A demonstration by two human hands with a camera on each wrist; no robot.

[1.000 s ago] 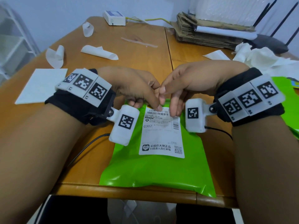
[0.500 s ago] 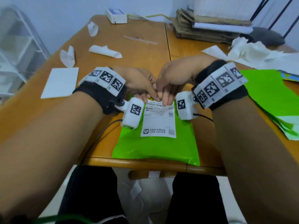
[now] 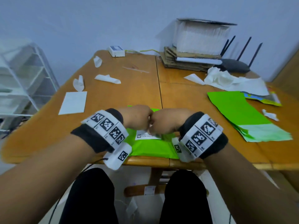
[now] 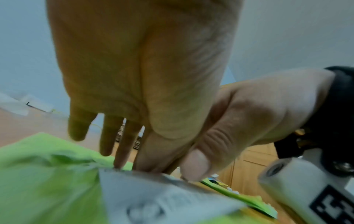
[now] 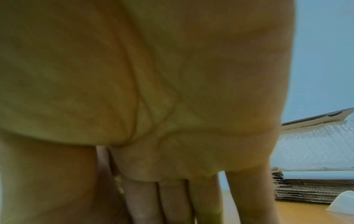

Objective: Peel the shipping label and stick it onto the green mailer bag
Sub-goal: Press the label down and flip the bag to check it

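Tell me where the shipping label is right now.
In the head view the shipping label lies on the green mailer bag at the table's near edge, its far end under the left hand and right hand.

Pale blue wall behind, evenly lit. A wooden bench fills the middle, its seam running front to back. A white wire shelf rack stands at the left, a wooden panel at the right, light floor below.
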